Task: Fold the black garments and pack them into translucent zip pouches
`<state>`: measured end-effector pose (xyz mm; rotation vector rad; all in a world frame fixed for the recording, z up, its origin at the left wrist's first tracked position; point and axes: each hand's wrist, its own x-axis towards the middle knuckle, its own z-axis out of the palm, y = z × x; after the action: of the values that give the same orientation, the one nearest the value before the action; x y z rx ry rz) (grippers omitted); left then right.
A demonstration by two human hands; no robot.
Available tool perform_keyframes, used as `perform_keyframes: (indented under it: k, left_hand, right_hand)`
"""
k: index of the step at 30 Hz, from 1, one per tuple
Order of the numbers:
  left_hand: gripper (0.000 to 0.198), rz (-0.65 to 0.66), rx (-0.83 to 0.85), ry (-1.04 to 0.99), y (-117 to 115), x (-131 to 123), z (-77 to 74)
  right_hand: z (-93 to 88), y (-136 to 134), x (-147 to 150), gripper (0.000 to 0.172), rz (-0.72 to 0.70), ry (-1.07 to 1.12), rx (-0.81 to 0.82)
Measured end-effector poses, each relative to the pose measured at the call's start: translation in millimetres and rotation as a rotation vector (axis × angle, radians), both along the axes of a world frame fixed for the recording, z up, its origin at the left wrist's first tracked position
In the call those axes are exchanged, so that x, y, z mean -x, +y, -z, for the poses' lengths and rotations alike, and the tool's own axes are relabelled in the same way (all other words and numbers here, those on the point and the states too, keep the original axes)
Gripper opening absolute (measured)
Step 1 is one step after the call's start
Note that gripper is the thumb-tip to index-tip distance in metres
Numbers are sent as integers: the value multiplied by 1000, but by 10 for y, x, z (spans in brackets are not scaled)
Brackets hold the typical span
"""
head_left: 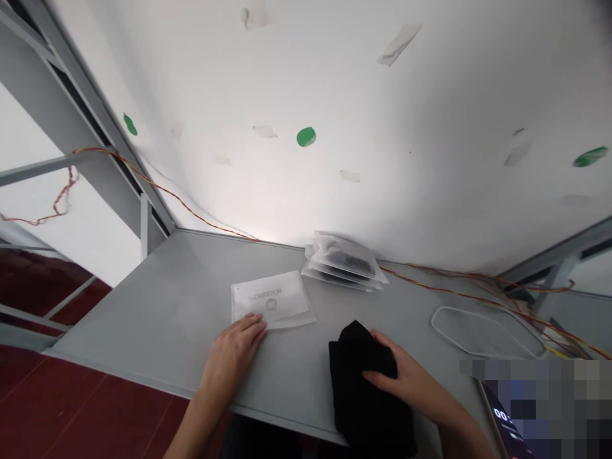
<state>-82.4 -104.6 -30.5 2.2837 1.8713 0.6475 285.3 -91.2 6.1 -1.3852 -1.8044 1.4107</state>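
Note:
My left hand (238, 347) rests at the lower edge of a frosted plastic bag (291, 296) that lies flat on the grey shelf, its printed lettering upside down to me. The fingers lie flat on the bag's near edge and the shelf. In my right hand (399, 376) is a folded black cloth (363, 389), gripped between the thumb on top and the fingers at its far right side. The cloth reaches over the shelf's front edge. Behind, against the wall, stands a stack of frosted bags (342, 258) with dark contents.
The grey shelf (157, 306) meets a white wall (268, 83) with tape remnants. A twisted red-yellow wire (191, 213) runs along the back. At the right are a white wire loop (478, 344) and a phone (502, 421), partly pixelated. Metal frames stand at both sides.

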Motion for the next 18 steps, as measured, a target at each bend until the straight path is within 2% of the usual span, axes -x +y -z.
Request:
perform_keyframes:
  k: [3,5,7,9,12,18]
  left_hand:
    - [28,26,-22,-6,-70,-181,-29]
    - [29,72,0,-1,-105,-313,-49]
    - [29,114,39,-1,-131,-425,-66]
    - [27,141,86,-23,-155,-510,-80]
    - [23,154,150,-121,-197,-595,-101]
    - [19,132,199,-360,-254,-714,-104]
  right_hand:
    - [88,-96,11,62,108,23,88]
    - [118,-118,37,75,158,-7,40]
    - [118,-109,63,78,179,-36,-43]
    - [99,-87,78,68,146,-32,-65]
    - [73,-71,78,50,64,24,-10]
    - [60,-139,96,30,30,78,71]
